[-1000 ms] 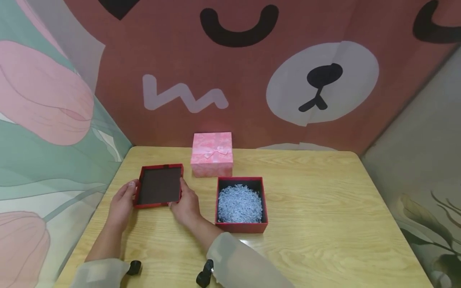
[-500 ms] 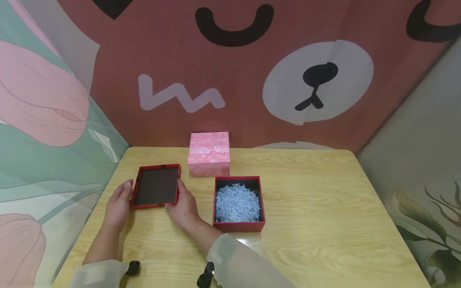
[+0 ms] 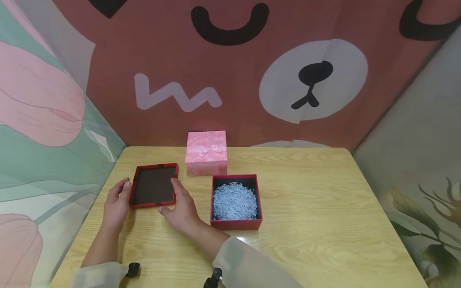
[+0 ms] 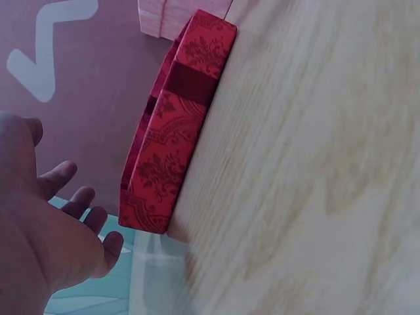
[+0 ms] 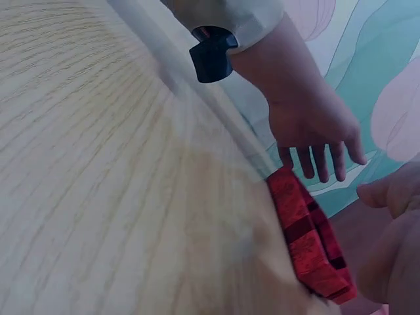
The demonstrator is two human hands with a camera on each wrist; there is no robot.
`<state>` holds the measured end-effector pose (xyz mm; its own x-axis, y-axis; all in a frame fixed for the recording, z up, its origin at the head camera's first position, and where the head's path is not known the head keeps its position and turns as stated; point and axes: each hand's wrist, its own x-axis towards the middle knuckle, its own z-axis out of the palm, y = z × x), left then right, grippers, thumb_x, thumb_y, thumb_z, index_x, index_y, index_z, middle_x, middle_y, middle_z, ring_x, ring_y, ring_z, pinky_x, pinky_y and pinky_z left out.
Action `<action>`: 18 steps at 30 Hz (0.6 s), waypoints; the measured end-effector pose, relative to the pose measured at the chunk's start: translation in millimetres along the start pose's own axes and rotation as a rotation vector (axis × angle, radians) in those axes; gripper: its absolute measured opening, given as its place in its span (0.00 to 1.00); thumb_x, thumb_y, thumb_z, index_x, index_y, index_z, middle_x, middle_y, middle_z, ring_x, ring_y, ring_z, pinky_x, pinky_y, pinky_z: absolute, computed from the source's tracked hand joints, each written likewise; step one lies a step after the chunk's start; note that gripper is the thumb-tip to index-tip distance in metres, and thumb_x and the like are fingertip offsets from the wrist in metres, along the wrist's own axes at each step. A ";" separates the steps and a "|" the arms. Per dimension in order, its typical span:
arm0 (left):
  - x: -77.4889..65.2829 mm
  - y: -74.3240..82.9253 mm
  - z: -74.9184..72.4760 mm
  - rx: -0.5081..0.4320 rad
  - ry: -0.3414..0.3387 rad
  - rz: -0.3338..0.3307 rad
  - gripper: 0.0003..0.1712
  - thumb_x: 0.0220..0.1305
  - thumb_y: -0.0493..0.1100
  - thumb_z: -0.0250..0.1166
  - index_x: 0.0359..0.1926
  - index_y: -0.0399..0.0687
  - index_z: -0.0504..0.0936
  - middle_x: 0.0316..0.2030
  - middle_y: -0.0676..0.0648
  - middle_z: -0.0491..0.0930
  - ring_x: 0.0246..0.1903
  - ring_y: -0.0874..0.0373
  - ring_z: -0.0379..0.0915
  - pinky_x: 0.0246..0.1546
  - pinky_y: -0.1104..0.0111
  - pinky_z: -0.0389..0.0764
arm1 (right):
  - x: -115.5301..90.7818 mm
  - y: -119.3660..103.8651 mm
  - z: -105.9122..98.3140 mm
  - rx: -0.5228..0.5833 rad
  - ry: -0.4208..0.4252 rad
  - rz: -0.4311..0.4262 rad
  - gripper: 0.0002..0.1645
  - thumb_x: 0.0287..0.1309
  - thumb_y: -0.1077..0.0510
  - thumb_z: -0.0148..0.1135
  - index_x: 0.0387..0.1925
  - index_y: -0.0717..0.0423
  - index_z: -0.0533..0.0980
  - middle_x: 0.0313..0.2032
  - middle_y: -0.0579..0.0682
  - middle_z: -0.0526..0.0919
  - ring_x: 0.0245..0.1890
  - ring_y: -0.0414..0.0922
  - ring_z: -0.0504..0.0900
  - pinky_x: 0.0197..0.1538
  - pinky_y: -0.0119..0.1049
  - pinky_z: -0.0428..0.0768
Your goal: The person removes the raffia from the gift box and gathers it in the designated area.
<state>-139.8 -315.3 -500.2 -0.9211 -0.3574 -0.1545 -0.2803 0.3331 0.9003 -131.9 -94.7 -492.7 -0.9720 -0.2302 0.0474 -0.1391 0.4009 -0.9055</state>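
Wood-grain tabletop point(image 3: 313, 196) runs from the person up to painted walls. Nearest are two pale sleeves point(image 3: 252, 260) and two black wrist-worn devices point(image 3: 133, 270), one per arm. Beyond them, two bare hands stand on either side of one shallow red lid point(image 3: 154, 185), which lies at the left of the table, dark inside up.

The left hand point(image 3: 117, 200) is just beside the lid's left edge, fingers loose and slightly parted; whether they touch it cannot be told. The right hand point(image 3: 181, 210) is spread at the near right corner, index finger over the right rim, thumb just off the near edge.

To the right sits one open red box point(image 3: 235, 225) holding one heap of light-blue shredded paper point(image 3: 235, 201). Just behind it stands one closed pink box point(image 3: 206, 160) with one bow. Farthest back, the reddish-brown wall point(image 3: 237, 124) carries a bear's face and one white zigzag.
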 end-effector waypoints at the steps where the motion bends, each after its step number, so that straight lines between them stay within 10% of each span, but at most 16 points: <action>1: -0.9 0.8 0.3 0.007 0.006 0.006 0.41 0.80 0.67 0.42 0.81 0.50 0.57 0.80 0.38 0.51 0.79 0.40 0.42 0.78 0.42 0.47 | -1.5 -1.9 -2.2 -0.003 -0.007 -0.013 0.55 0.55 0.57 0.79 0.80 0.47 0.59 0.78 0.44 0.62 0.75 0.47 0.65 0.75 0.40 0.67; 11: -12.9 12.9 11.0 0.025 0.023 0.102 0.36 0.81 0.62 0.47 0.79 0.49 0.63 0.77 0.40 0.58 0.70 0.42 0.58 0.64 0.53 0.69 | -13.3 -15.3 -35.3 0.001 -0.075 -0.040 0.53 0.59 0.51 0.77 0.80 0.38 0.58 0.78 0.38 0.61 0.71 0.46 0.71 0.70 0.41 0.75; 18: -20.6 24.8 20.8 -0.034 -0.012 0.171 0.35 0.81 0.60 0.50 0.79 0.47 0.63 0.77 0.40 0.58 0.76 0.44 0.51 0.77 0.49 0.56 | -22.7 -23.6 -59.1 0.022 -0.076 -0.055 0.55 0.57 0.50 0.78 0.80 0.32 0.58 0.72 0.43 0.72 0.67 0.47 0.76 0.65 0.44 0.79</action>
<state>-133.4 -281.6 -483.1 -0.9578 -0.2874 -0.0027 -0.1102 0.3584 0.9270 -117.8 -46.6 -447.5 -0.9456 -0.3185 0.0658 -0.1869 0.3663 -0.9115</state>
